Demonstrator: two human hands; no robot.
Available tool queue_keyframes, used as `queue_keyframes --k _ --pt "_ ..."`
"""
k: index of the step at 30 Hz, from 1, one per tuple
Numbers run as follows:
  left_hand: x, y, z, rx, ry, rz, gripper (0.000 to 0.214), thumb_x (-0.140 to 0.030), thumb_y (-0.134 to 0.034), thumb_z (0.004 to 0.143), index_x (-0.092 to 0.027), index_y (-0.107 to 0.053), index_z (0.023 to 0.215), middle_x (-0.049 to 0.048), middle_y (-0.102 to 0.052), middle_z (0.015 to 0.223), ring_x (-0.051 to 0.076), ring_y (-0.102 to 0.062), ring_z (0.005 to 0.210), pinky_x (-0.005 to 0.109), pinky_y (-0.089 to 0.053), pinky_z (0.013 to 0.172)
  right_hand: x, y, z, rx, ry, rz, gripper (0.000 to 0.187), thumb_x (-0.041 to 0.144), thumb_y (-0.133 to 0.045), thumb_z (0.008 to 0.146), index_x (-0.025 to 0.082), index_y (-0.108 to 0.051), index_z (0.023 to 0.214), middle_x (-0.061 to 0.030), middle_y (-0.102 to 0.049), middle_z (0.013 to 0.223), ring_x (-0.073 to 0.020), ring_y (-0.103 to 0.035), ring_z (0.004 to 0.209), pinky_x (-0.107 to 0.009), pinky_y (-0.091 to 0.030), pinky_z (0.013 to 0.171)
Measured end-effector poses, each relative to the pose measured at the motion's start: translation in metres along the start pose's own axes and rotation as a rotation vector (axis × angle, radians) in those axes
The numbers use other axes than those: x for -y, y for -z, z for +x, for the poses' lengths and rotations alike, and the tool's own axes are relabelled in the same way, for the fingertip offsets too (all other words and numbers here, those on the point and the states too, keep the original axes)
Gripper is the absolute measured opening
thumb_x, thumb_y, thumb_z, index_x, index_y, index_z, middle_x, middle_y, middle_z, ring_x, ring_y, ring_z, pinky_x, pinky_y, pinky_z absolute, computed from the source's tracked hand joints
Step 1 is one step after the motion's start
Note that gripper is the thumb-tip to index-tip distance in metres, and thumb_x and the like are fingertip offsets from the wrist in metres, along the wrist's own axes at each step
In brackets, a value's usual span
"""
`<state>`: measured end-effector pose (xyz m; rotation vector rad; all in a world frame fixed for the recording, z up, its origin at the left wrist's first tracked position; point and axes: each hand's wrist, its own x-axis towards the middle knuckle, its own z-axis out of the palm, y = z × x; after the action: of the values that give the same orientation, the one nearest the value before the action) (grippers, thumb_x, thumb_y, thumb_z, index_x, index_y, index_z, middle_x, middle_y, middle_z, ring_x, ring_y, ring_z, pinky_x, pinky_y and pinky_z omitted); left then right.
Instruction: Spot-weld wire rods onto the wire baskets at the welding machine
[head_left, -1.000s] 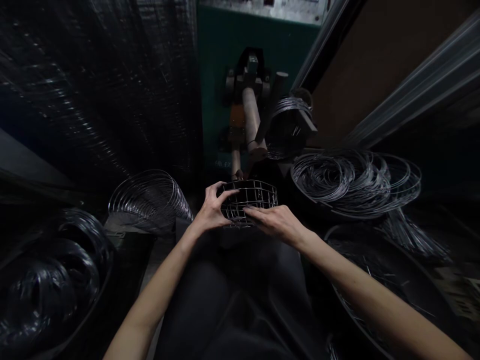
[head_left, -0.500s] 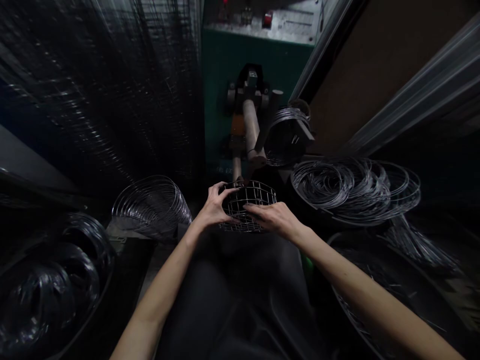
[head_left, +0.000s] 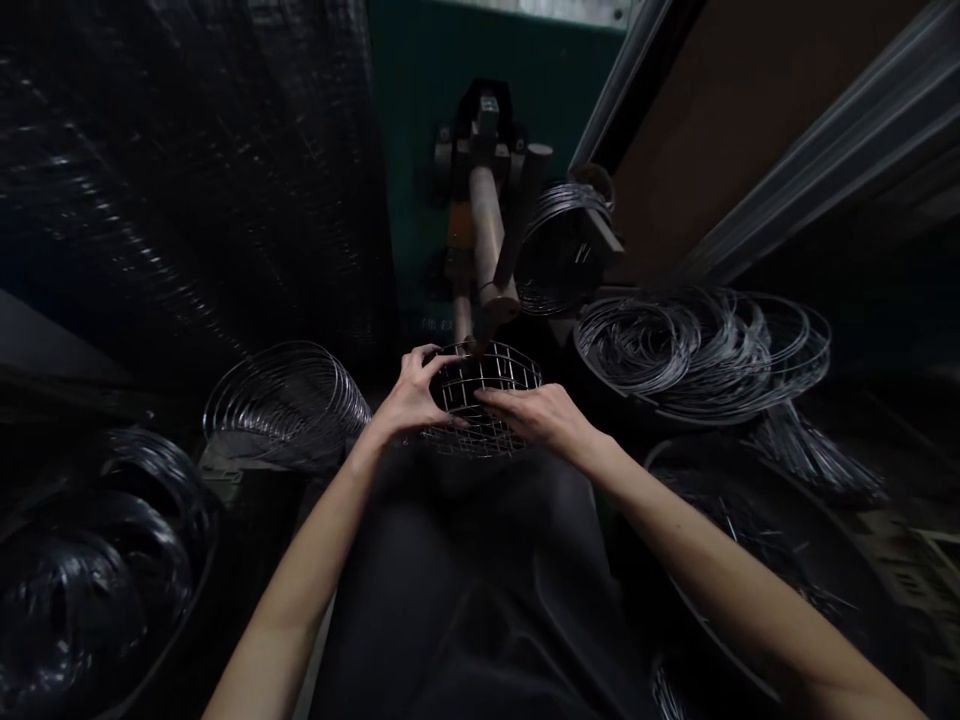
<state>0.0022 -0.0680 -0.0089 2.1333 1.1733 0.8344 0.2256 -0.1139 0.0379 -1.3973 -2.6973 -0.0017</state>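
Note:
A round wire basket [head_left: 487, 372] of crossed metal rods sits between my two hands, just below the electrode end of a welding machine [head_left: 487, 235]. My left hand [head_left: 416, 392] grips its left side, thumb low and fingers curled over the upper rim. At the right side my right hand [head_left: 536, 410] closes on the basket's near wires, fingers pointing left. The machine's lower arm meets the far rim of the basket. Shadow hides the basket's underside and the fingertips' exact contact.
To the left stand a stack of wire rings [head_left: 285, 400] and a bin of shiny coils [head_left: 97, 580]. On the right lie a tray heaped with wire rings [head_left: 697, 350], a bundle of straight rods [head_left: 817, 455] and a dark tub [head_left: 825, 530] holding short rods. Wire hoops [head_left: 562, 205] hang beside the machine.
The whole view has shifted, so the machine, basket and hands appear slightly higher and further left. Both hands keep their hold on the basket.

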Motion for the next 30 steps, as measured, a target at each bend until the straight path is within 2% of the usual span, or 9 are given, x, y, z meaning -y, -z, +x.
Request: queue_keyframes --k 7,11,14,21,25,28,30 --pt "0.015 0.003 0.028 -0.028 0.000 0.017 0.097 -0.043 -0.093 0.040 -0.028 -0.054 0.127 0.0095 -0.036 0.130 0.034 -0.036 0.125 0.053 -0.035 0.108 -0.010 -0.008 0.021 -0.107 -0.109 0.067 0.030 0.026 -0.052 0.092 0.027 -0.064 0.120 -0.0025 -0.073 0.106 -0.0185 -0.070 0.084 -0.025 -0.047 0.062" --pt "0.021 0.001 0.030 -0.047 -0.051 0.013 0.096 -0.046 -0.093 0.041 -0.029 -0.054 0.127 0.0092 -0.036 0.129 0.033 -0.035 0.126 0.052 -0.033 0.110 -0.008 -0.018 0.013 -0.295 -0.170 0.146 0.023 0.023 -0.050 0.093 0.023 -0.068 0.109 -0.0049 -0.071 0.104 -0.0160 -0.066 0.090 -0.023 -0.047 0.069" --pt "0.020 0.002 0.029 -0.040 -0.031 0.011 0.096 -0.045 -0.093 0.041 -0.029 -0.054 0.128 0.0091 -0.035 0.131 0.033 -0.033 0.128 0.052 -0.032 0.111 -0.008 -0.024 0.007 -0.398 -0.227 0.204 0.018 0.024 -0.053 0.091 0.021 -0.070 0.096 -0.0062 -0.065 0.096 -0.0147 -0.062 0.080 -0.023 -0.045 0.065" --pt "0.021 0.009 0.051 -0.005 0.058 -0.001 0.094 -0.037 -0.093 0.042 -0.028 -0.054 0.127 0.0083 -0.038 0.133 0.032 -0.036 0.128 0.049 -0.032 0.112 -0.031 -0.033 0.029 -0.517 -0.272 0.370 0.006 0.024 -0.064 0.083 0.023 -0.069 0.085 -0.0031 -0.058 0.083 -0.0160 -0.058 0.074 -0.026 -0.045 0.063" --pt "0.032 0.010 0.067 -0.017 0.036 0.029 0.092 -0.038 -0.092 0.042 -0.027 -0.055 0.125 0.0082 -0.039 0.132 0.032 -0.038 0.127 0.049 -0.033 0.111 -0.034 -0.031 0.045 -0.522 -0.284 0.397 0.006 0.028 -0.066 0.081 0.023 -0.068 0.083 -0.0023 -0.059 0.081 -0.0161 -0.058 0.072 -0.026 -0.044 0.062" --pt "0.039 0.012 0.071 -0.027 -0.011 0.065 0.092 -0.046 -0.090 0.045 -0.026 -0.053 0.127 0.0092 -0.039 0.135 0.033 -0.037 0.129 0.051 -0.031 0.112 -0.028 -0.022 0.036 -0.533 -0.308 0.420 0.009 0.030 -0.066 0.081 0.023 -0.069 0.086 -0.0020 -0.061 0.080 -0.0157 -0.058 0.070 -0.026 -0.045 0.063" --pt "0.042 0.013 0.065 -0.056 -0.065 0.074 0.098 -0.053 -0.088 0.047 -0.024 -0.047 0.132 0.0106 -0.038 0.139 0.035 -0.033 0.133 0.053 -0.026 0.114 -0.031 -0.015 0.014 -0.551 -0.333 0.472 0.016 0.032 -0.064 0.083 0.023 -0.069 0.094 -0.0020 -0.065 0.084 -0.0156 -0.060 0.074 -0.027 -0.046 0.068"
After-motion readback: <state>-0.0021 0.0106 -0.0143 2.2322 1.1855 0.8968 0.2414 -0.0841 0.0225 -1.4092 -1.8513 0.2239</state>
